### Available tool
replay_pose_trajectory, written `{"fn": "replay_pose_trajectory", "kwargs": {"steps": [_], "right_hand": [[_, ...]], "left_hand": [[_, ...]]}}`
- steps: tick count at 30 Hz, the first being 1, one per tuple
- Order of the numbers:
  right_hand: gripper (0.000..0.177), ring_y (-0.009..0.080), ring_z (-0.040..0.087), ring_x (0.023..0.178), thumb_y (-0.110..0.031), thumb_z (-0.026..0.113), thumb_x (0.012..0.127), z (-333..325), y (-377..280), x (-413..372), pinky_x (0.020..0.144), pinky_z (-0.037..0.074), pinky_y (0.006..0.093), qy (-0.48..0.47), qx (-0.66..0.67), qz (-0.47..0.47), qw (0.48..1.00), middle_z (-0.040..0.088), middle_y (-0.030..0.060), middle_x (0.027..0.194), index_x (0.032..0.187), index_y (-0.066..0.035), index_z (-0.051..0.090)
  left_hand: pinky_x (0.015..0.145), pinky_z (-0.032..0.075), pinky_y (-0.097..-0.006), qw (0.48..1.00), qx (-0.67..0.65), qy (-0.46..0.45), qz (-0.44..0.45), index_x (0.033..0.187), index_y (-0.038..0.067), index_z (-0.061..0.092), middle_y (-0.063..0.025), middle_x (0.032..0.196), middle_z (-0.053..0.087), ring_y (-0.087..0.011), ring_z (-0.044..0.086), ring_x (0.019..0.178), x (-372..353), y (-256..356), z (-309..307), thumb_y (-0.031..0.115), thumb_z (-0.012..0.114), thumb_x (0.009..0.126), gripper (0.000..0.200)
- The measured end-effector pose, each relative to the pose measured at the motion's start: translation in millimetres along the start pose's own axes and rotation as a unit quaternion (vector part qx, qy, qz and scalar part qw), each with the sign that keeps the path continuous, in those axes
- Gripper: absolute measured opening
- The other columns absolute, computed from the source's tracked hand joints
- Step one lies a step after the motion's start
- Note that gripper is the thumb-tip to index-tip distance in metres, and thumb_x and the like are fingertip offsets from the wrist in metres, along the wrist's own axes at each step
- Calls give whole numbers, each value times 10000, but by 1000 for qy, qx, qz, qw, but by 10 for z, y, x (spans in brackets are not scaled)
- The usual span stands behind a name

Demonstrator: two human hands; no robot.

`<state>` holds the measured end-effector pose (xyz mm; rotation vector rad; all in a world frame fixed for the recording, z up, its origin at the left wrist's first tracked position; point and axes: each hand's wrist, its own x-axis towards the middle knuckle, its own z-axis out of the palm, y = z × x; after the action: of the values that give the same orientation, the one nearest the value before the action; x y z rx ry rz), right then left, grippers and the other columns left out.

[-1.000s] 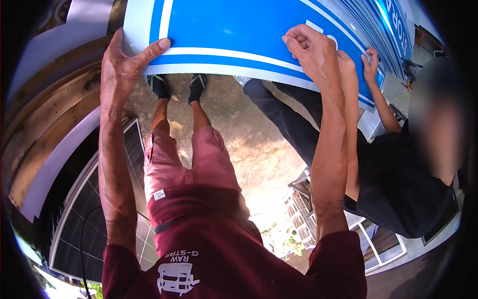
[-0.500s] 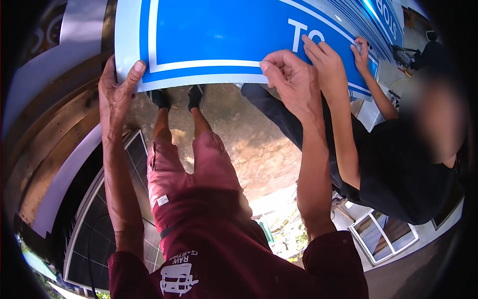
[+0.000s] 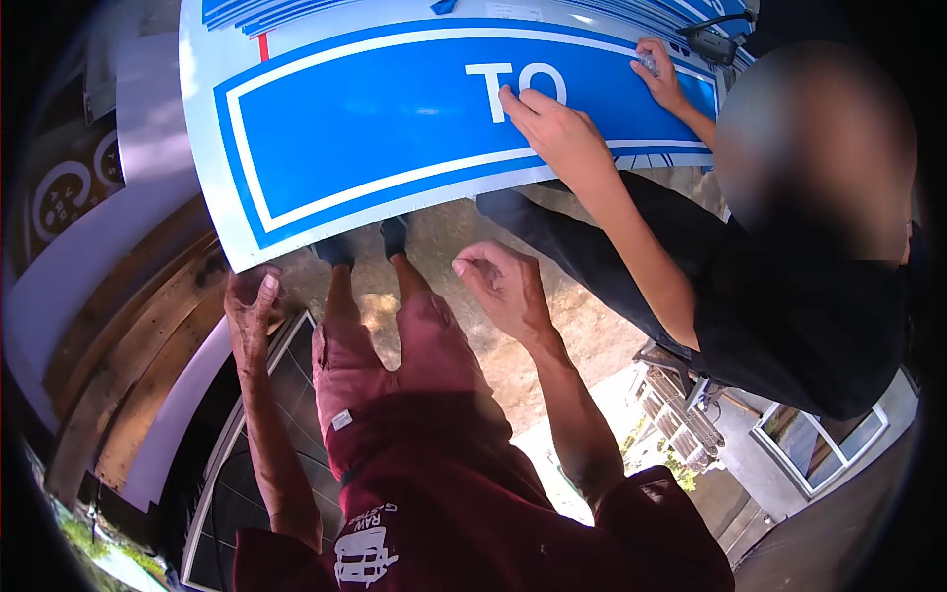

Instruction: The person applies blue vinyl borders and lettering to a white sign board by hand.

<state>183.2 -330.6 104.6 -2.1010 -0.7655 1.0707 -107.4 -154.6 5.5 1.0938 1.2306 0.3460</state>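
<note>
A blue sign panel [image 3: 375, 128] with a white border and the letters "TO" lies across the top of the view. Just below its near left corner is my left hand [image 3: 253, 306], thumb up and apart from the fingers, whose tips are partly hidden near the corner. My right hand [image 3: 505, 288] hangs in the air below the panel's near edge, clear of it. Its thumb and forefinger are pinched together; whatever may be between them is too small to see. A co-worker's hand [image 3: 562, 138] touches the letters, while their other hand [image 3: 666, 79] holds something crumpled and clear.
More blue and white sheets [image 3: 296, 12] lie stacked behind the panel. A dark device [image 3: 715, 41] sits at the far right. The co-worker [image 3: 799, 316] stands close on my right. Wooden boards [image 3: 148, 365] are at left, and a dark framed panel [image 3: 281, 424] stands beside my legs.
Both my hands have come down from the panel's edge, the right one still pinched. The panel now shows lower and further left in view, and the co-worker's hand remains at the letters.
</note>
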Motion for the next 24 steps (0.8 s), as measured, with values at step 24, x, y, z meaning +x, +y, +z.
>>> {"fn": "replay_pose_trajectory", "kwargs": {"steps": [24], "right_hand": [[66,71,544,593,-47,679,924,-742,105,105,536,429,231,72,28,-112,991,627,46,800,975,-12,657]], "left_hand": [[672,478,-303,960,-267,36,-77,1143,7,569,-66,947,658,-133,616,784,-16,66,855,422,711,935,486]]}}
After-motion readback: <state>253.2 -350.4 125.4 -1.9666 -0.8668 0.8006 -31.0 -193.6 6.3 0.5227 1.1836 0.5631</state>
